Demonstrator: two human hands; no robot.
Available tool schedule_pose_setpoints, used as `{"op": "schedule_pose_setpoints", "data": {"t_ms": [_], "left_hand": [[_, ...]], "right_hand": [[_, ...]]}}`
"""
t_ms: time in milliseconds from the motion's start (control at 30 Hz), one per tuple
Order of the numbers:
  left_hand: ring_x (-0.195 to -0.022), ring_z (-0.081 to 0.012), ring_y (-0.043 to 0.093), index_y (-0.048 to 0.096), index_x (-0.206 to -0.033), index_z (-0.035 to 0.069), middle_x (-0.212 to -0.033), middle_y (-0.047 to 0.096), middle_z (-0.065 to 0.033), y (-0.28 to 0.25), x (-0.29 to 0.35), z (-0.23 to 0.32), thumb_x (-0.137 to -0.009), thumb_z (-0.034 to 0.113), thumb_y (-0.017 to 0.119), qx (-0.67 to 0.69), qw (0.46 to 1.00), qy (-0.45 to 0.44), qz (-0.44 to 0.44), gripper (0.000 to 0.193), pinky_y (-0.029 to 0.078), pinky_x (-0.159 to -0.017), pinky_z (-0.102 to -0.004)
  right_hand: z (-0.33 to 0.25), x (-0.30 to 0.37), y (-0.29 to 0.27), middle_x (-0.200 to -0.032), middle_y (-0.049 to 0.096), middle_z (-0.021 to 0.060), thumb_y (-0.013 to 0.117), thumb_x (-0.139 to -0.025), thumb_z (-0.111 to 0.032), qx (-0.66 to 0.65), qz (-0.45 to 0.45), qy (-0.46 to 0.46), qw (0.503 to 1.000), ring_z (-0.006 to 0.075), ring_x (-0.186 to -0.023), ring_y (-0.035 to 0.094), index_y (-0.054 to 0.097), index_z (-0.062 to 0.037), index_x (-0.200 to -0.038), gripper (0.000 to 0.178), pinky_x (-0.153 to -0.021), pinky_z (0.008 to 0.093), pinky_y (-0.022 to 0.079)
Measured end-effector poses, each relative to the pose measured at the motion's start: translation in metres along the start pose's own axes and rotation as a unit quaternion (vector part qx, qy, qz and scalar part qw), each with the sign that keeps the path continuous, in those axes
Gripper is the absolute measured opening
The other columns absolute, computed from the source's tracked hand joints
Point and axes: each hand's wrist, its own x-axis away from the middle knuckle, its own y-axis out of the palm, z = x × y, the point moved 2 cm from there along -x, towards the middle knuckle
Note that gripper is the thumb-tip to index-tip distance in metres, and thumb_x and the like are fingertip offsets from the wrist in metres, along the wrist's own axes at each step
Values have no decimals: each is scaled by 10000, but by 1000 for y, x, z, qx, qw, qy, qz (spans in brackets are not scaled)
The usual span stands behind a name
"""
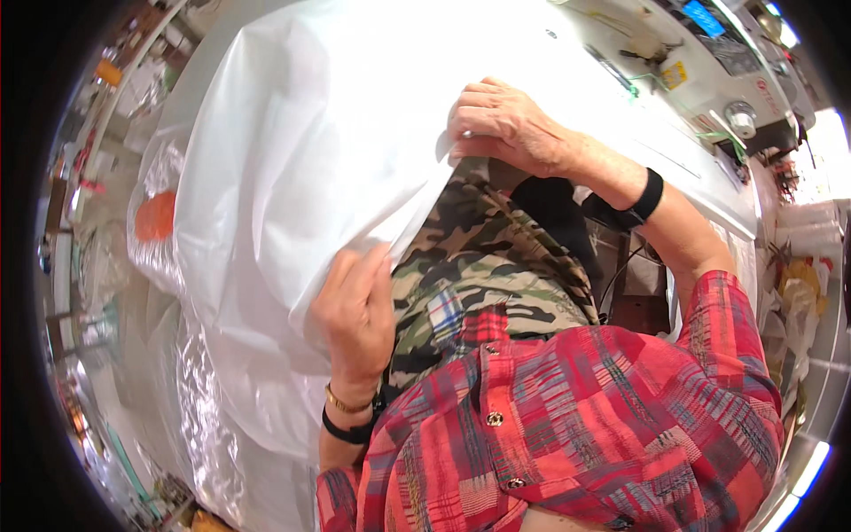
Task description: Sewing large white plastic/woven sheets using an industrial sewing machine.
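Note:
A large sheet of thin white fabric (292, 168) spreads over the table and hangs down at the left in loose folds. Its near edge runs taut between my two hands. My left hand (356, 306) pinches this edge low down, close to my lap, fingers pressed together. Farther up and to the right, my right hand (505, 129) grips the same edge with curled fingers. Whether the edge is folded under the fingertips is hidden. Glare washes out the fabric's far part.
At the upper right a sewing machine (749, 106) with a round knob stands on the white table (683, 164). Tweezers-like thin tool (612, 69) lies near it. Clear plastic wrapping (208, 417) and an orange item (155, 217) in plastic are at the left.

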Motion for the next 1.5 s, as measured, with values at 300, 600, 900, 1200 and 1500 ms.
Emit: {"op": "schedule_pose_setpoints", "data": {"t_ms": [300,600,900,1200,1500], "left_hand": [[-626,-186,503,680,-1082,-14,-785,597,-106,-7,-7,-9,-875,-24,604,17,998,-15,-51,221,410,-587,-282],[-570,-116,490,661,-992,-19,-792,617,-70,31,-16,7,-780,-27,616,123,955,-12,-268,217,375,-518,-240],[-516,-287,530,527,-657,57,-614,493,-95,71,-35,44,-677,42,617,3,941,184,-283,94,412,-484,-379],[-534,-299,522,483,-650,55,-616,463,-98,74,-77,43,-692,64,630,-69,936,238,-250,153,387,-480,-390],[-551,-337,570,525,-649,37,-640,559,-124,86,-148,44,-746,117,610,-132,925,266,-235,152,450,-514,-426]], "right_hand": [[47,3,-23,-840,607,-26,672,-864,-330,51,11,12,999,168,-869,578,623,-135,-867,201,-913,365,414],[84,21,-33,-932,562,32,651,-868,-433,187,21,172,967,218,-980,559,560,-109,-1043,380,-933,405,446],[75,43,-35,-953,597,101,621,-879,-525,181,72,307,932,262,-1027,541,619,-73,-944,457,-916,416,435],[68,38,-43,-1156,626,143,667,-851,-441,136,78,334,929,281,-1084,521,652,-56,-935,394,-942,416,393],[53,29,-56,-1204,604,165,638,-870,-383,115,84,312,939,298,-1081,514,632,-20,-1091,426,-957,409,372]]}}
